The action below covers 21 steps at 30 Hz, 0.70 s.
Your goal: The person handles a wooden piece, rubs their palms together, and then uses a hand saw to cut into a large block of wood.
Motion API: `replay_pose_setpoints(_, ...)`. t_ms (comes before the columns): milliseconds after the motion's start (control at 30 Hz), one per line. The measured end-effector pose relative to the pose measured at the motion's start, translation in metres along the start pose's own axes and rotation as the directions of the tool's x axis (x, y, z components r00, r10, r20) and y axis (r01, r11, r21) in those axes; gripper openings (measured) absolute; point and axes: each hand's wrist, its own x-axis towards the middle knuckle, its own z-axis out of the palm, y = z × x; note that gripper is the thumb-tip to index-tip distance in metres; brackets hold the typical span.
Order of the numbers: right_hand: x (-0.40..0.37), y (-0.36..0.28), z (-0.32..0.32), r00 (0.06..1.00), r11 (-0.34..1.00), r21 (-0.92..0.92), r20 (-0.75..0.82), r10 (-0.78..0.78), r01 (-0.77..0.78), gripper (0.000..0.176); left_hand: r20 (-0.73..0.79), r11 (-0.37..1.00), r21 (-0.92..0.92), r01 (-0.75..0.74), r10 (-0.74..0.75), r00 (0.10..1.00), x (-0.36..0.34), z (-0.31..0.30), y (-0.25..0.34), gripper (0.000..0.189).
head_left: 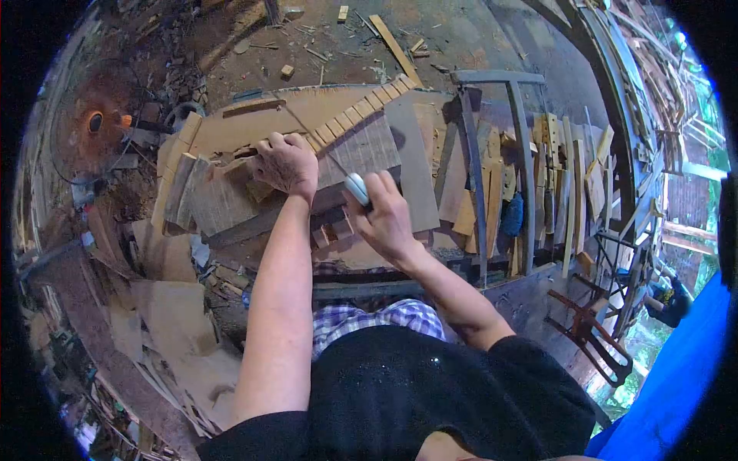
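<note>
My left hand (286,164) presses down on the end of a long wooden strip (352,117) marked with dark cross lines. The strip lies slanted over a grey wooden board (361,157) on the workbench. To the right, my right hand (380,213) is wrapped round the pale handle of a tool (357,187). The tool's thin blade runs up and left past the strip, close to my left fingers. What lies under my left palm is hidden.
A fan (95,123) stands at the left. Wooden pieces (565,184) lean in a row at the right, beside a grey frame (528,177). A brown wooden stool (588,330) is at the lower right. Wood scraps litter the floor beyond the bench.
</note>
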Motion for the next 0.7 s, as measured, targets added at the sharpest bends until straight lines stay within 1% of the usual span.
replay_pose_setpoints(33,-0.007,-0.001,-0.01,1.0,1.0,0.018,-0.006,-0.006,0.006,0.021,-0.003,1.0,-0.011,0.012,-0.012,1.0,-0.002,0.003,0.0,0.027)
replay_pose_setpoints(67,-0.012,0.0,-0.016,1.0,1.0,0.011,-0.001,-0.015,0.015,0.021,-0.079,1.0,0.022,-0.004,0.006,0.997,-0.005,0.002,0.002,0.026)
replay_pose_setpoints(100,-0.016,0.005,-0.019,1.0,1.0,-0.005,-0.006,0.008,-0.008,0.02,-0.158,0.998,0.058,-0.019,0.027,0.987,-0.005,0.0,0.004,0.025)
replay_pose_setpoints(133,-0.018,0.01,-0.02,1.0,0.999,-0.019,-0.012,0.029,-0.029,0.019,-0.114,0.993,0.113,-0.02,0.033,0.993,-0.004,-0.005,0.002,0.024)
replay_pose_setpoints(167,-0.021,0.014,-0.02,1.0,1.0,-0.018,-0.009,0.015,-0.015,0.019,-0.126,0.994,0.109,-0.011,0.025,0.992,-0.004,-0.008,0.0,0.024)
replay_pose_setpoints(233,-0.029,0.025,-0.016,0.998,0.998,-0.024,-0.02,0.065,-0.066,0.02,-0.071,0.994,0.103,0.019,-0.012,0.997,-0.007,-0.011,-0.01,0.025)
replay_pose_setpoints(267,-0.033,0.029,-0.016,0.997,0.997,-0.022,0.009,0.07,-0.07,0.027,-0.067,0.992,0.12,0.041,-0.033,0.997,-0.008,-0.014,-0.013,0.027)
replay_pose_setpoints(300,-0.038,0.032,-0.014,0.998,0.998,-0.017,0.014,0.067,-0.067,0.027,-0.071,0.991,0.125,0.046,-0.037,0.997,-0.008,-0.015,-0.015,0.027)
replay_pose_setpoints(367,-0.045,0.038,-0.011,0.997,0.998,-0.032,0.045,0.059,-0.057,0.03,-0.086,0.991,0.129,-0.047,0.058,0.995,-0.009,-0.014,-0.017,0.03)
replay_pose_setpoints(500,-0.05,0.039,-0.007,0.996,0.998,-0.025,0.058,0.063,-0.062,0.031,-0.126,0.994,0.071,-0.082,0.09,0.988,-0.006,-0.01,-0.011,0.03)
replay_pose_setpoints(567,-0.05,0.037,-0.007,0.996,0.998,-0.003,0.068,0.065,-0.065,0.032,-0.043,0.997,0.078,-0.019,0.023,0.999,-0.006,-0.011,-0.006,0.026)
replay_pose_setpoints(600,-0.05,0.038,-0.005,0.995,0.998,-0.005,0.07,0.068,-0.068,0.032,-0.039,0.997,0.079,-0.018,0.021,0.999,-0.007,-0.011,-0.005,0.026)
replay_pose_setpoints(667,-0.049,0.04,-0.002,0.995,0.998,0.01,0.069,0.065,-0.066,0.032,-0.084,0.988,0.154,-0.002,0.015,0.996,-0.007,-0.009,-0.004,0.027)
replay_pose_setpoints(700,-0.049,0.04,-0.001,0.995,0.998,0.009,0.071,0.066,-0.067,0.032,-0.083,0.988,0.155,-0.001,0.014,0.996,-0.007,-0.008,-0.004,0.027)
